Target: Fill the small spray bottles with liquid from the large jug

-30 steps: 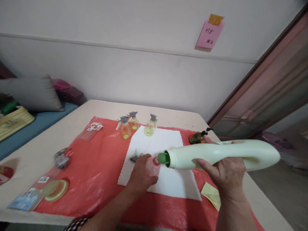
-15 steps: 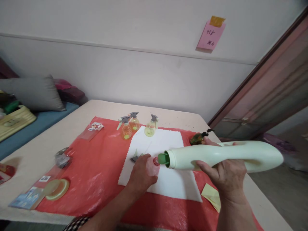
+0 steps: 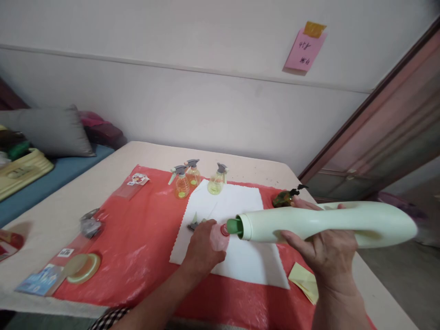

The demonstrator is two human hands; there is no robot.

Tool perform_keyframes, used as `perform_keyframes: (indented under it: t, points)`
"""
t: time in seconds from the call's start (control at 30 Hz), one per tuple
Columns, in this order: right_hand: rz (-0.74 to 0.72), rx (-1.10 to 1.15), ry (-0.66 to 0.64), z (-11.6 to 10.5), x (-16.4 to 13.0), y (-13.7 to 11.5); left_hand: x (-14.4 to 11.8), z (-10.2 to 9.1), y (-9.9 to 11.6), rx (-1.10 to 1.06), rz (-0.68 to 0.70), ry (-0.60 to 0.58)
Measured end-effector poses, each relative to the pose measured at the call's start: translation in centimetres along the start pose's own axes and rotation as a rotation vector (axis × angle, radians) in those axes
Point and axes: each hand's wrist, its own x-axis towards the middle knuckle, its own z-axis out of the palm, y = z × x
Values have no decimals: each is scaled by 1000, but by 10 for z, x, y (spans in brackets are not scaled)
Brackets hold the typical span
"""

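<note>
My right hand (image 3: 326,254) grips a large pale green bottle (image 3: 326,223) held on its side, its green spout (image 3: 234,226) pointing left. That spout meets the red-rimmed mouth of a small clear bottle (image 3: 220,235), which my left hand (image 3: 202,247) holds upright on a white cloth (image 3: 237,215). A grey spray head (image 3: 193,225) lies on the cloth just left of my left hand.
Three small yellow spray bottles (image 3: 181,183) stand at the cloth's far edge on a red plastic sheet (image 3: 137,247). A dark green pump bottle (image 3: 283,198) lies at the right, a yellow paper (image 3: 304,280) near it. A round lid (image 3: 82,267) and packets lie left.
The big green bottle's base has drifted slightly right and the view has shifted a little. Both hands keep their grips and the spout stays at the small bottle's mouth.
</note>
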Motion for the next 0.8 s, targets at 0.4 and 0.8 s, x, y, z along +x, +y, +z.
perform_keyframes:
  t: [0.4, 0.8]
  points:
    - [-291, -191, 52, 5, 0, 7, 4, 5, -4, -2, 11, -23]
    - [-375, -258, 61, 1, 5, 5, 8, 2, -1, 96, -21, -60]
